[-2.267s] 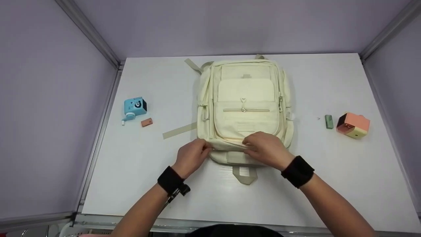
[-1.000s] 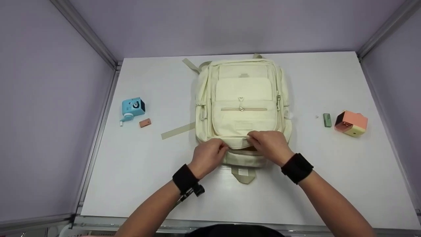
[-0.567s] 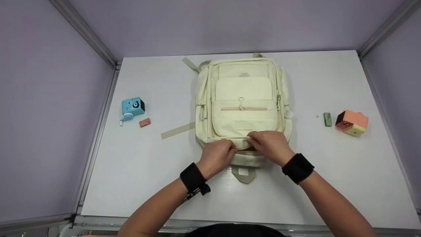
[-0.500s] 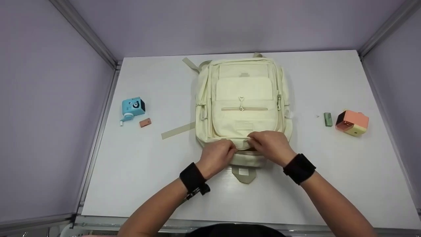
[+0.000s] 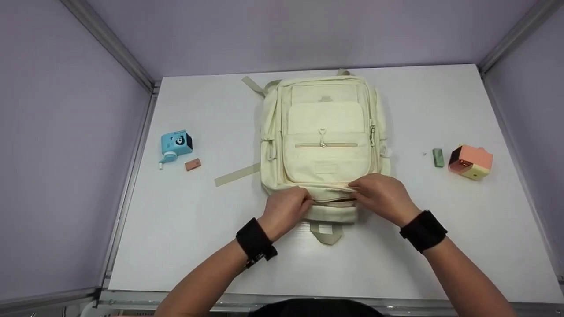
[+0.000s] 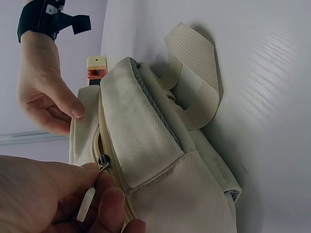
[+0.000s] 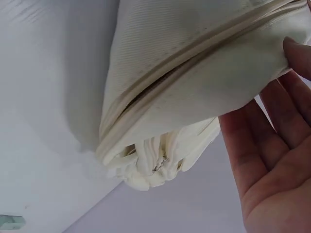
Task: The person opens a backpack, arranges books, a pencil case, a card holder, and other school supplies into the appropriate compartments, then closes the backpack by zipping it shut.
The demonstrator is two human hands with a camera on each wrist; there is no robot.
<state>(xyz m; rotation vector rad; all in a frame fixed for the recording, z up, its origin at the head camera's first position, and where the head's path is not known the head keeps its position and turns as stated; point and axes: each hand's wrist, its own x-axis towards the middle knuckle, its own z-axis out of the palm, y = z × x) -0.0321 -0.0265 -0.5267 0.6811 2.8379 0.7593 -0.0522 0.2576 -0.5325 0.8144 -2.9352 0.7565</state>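
A cream backpack [image 5: 328, 119] lies flat on the white table, its top with the webbing loop [image 5: 326, 233] towards me. At its near end my left hand [image 5: 286, 209] pinches the zipper pull [image 6: 86, 205] between thumb and fingers, clearest in the left wrist view. Beyond the slider the zipper stands parted in a narrow dark slit [image 7: 155, 87]; on the slider's other side its teeth look joined. My right hand [image 5: 383, 198] grips the fabric edge above that slit, thumb on one face and fingers on the other. The bag's inside is hidden.
On the left are a blue box [image 5: 176, 144] with a panda face and crank-like handle, and a small brown block [image 5: 192, 164]. A small green block [image 5: 438, 157] and an orange-and-yellow box [image 5: 470, 162] sit right. Purple-grey panels surround the table.
Along the zipper my left hand has moved right, pausing over the last half second. My right hand has just shifted right along the fabric edge. The backpack stays in place.
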